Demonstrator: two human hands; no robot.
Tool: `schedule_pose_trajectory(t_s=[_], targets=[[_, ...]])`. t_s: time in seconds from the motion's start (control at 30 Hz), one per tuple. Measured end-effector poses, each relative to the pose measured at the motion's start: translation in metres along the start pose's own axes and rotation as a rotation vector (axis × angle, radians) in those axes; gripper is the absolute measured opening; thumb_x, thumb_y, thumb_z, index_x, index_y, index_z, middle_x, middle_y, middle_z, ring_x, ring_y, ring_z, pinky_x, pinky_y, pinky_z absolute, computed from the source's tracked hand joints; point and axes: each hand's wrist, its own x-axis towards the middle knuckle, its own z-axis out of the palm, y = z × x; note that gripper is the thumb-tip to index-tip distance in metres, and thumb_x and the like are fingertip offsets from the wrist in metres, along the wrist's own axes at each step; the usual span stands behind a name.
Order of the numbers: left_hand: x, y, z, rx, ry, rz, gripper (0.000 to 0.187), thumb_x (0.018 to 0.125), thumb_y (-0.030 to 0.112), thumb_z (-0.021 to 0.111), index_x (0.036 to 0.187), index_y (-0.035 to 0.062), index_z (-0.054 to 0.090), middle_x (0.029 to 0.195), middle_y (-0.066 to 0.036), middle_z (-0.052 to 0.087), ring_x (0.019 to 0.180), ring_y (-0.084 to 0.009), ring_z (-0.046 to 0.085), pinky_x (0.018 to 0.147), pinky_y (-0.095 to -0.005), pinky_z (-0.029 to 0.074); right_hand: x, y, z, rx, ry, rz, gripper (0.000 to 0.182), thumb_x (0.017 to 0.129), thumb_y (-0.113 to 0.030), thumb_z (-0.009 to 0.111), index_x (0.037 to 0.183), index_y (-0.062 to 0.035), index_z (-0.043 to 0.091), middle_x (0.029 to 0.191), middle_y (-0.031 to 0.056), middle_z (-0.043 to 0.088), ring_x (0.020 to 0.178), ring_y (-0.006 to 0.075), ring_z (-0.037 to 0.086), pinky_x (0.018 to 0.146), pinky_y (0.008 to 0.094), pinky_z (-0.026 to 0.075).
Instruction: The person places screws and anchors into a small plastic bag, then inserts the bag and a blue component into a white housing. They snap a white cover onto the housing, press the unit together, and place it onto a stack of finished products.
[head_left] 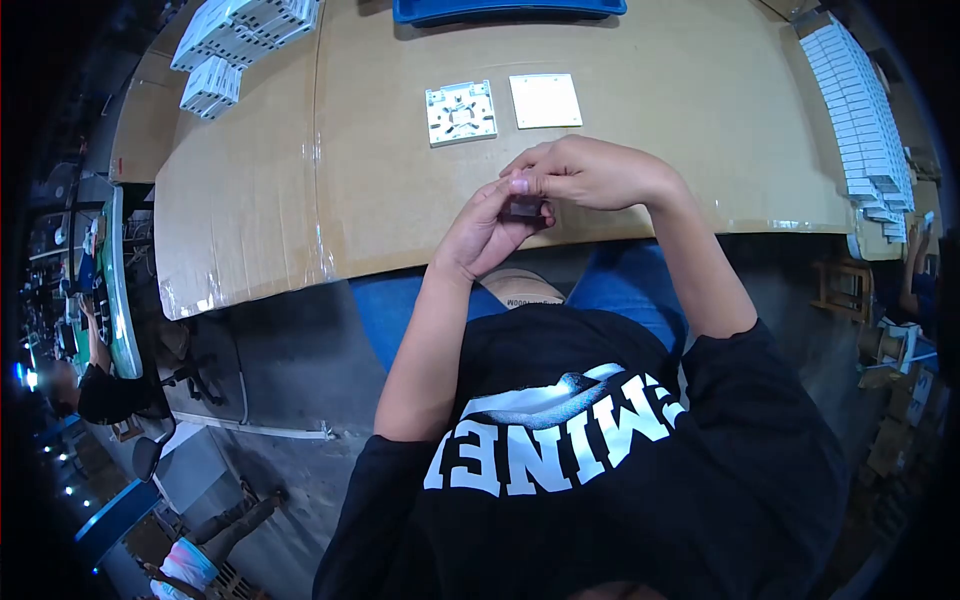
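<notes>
My left hand [488, 228] is palm up near the front edge of the table, its fingers curled round a small dark, see-through piece [526, 207]. From above, my right hand [590, 172] reaches over and pinches at the same spot, its fingertips meeting those of the left. Fingers cover much of the piece, so its kind does not show. Just beyond the hands lies a white square plastic base [461, 114] with a moulded inside facing up. Beside it to the right is a flat white square cover plate [545, 101].
Cardboard covers the table [390, 190]. A blue tray [510, 10] stands at the far edge. White plastic parts are stacked at the far left [245, 35], with a long row of white parts [850, 110] on the right. Other people work at both sides.
</notes>
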Motion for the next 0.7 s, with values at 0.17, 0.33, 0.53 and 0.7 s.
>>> schedule_pose_trajectory(t_s=[0.17, 0.33, 0.53, 0.7], targets=[[0.002, 0.002, 0.005, -0.046, -0.018, -0.012, 0.043, 0.109, 0.037, 0.049, 0.136, 0.0037, 0.052, 0.115, -0.012, 0.064, 0.099, -0.0224, 0.062, 0.093, -0.0425, 0.051, -0.001, 0.000, -0.003, 0.172, 0.097, 0.166, 0.048, 0.109, -0.037, 0.050, 0.126, 0.0045, 0.067, 0.113, 0.0152, 0.072, 0.088, 0.0225, 0.067, 0.085, 0.0348, 0.054], [0.002, 0.001, 0.001, 0.002, 0.020, -0.001, 0.044, 0.110, 0.038, 0.046, 0.136, 0.0035, 0.053, 0.120, -0.014, 0.064, 0.101, -0.0230, 0.063, 0.093, -0.0423, 0.052, 0.001, 0.005, 0.005, 0.097, 0.048, 0.140, 0.047, 0.109, -0.036, 0.050, 0.124, 0.0053, 0.068, 0.113, 0.0146, 0.072, 0.090, 0.0175, 0.066, 0.083, 0.0330, 0.054], [0.003, 0.001, 0.000, -0.036, -0.008, 0.006, 0.042, 0.109, 0.038, 0.048, 0.132, 0.0036, 0.055, 0.115, -0.010, 0.064, 0.099, -0.0224, 0.062, 0.093, -0.0422, 0.052, 0.003, 0.005, 0.004, 0.233, 0.053, 0.141, 0.043, 0.109, -0.031, 0.051, 0.124, 0.0059, 0.067, 0.109, 0.0152, 0.073, 0.085, 0.0179, 0.069, 0.081, 0.0330, 0.055], [0.003, 0.002, 0.001, -0.014, 0.013, -0.010, 0.043, 0.109, 0.039, 0.047, 0.136, 0.0068, 0.052, 0.116, -0.010, 0.063, 0.099, -0.0220, 0.062, 0.092, -0.0415, 0.052, 0.004, 0.007, -0.011, 0.189, 0.003, 0.077, 0.039, 0.107, -0.026, 0.053, 0.121, 0.0071, 0.067, 0.112, 0.0135, 0.073, 0.085, 0.0185, 0.071, 0.084, 0.0325, 0.056]])
